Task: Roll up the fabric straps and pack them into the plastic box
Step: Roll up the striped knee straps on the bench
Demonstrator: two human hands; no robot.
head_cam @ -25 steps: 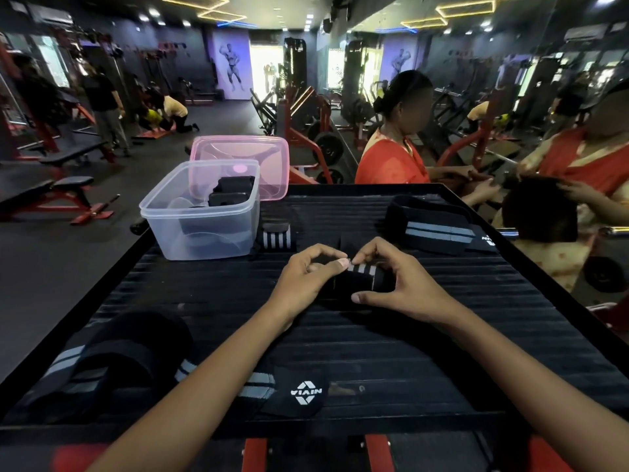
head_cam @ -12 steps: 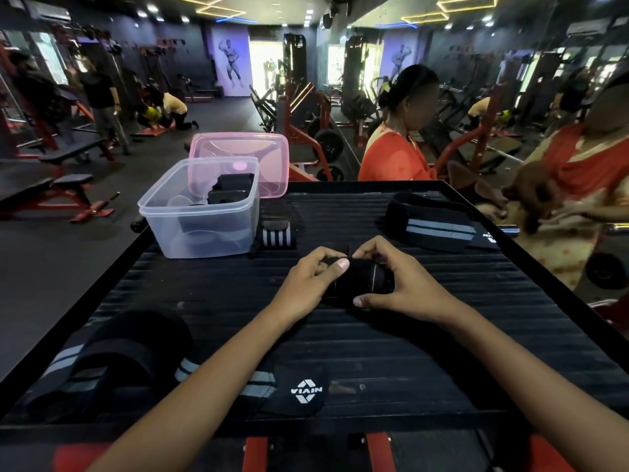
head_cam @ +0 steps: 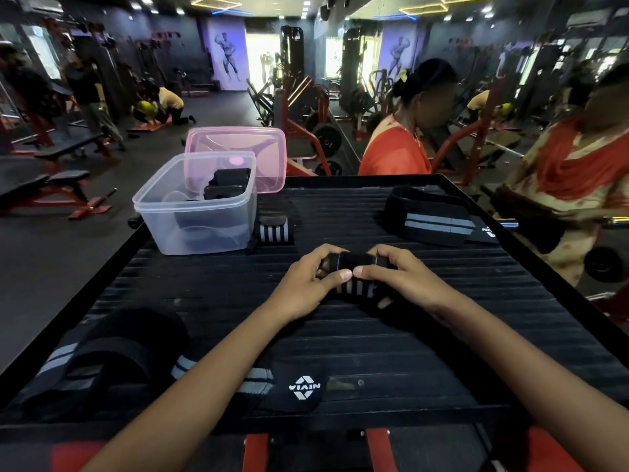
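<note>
My left hand (head_cam: 306, 287) and right hand (head_cam: 405, 277) each pinch an end of the rolled strap (head_cam: 354, 270) mid-platform (head_cam: 374, 335), its long axis running left-right, right of the plastic box (head_cam: 195, 212).

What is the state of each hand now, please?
Left hand: closed, gripping the left end of the strap roll.
Right hand: closed, gripping the right end of the same roll.
</note>
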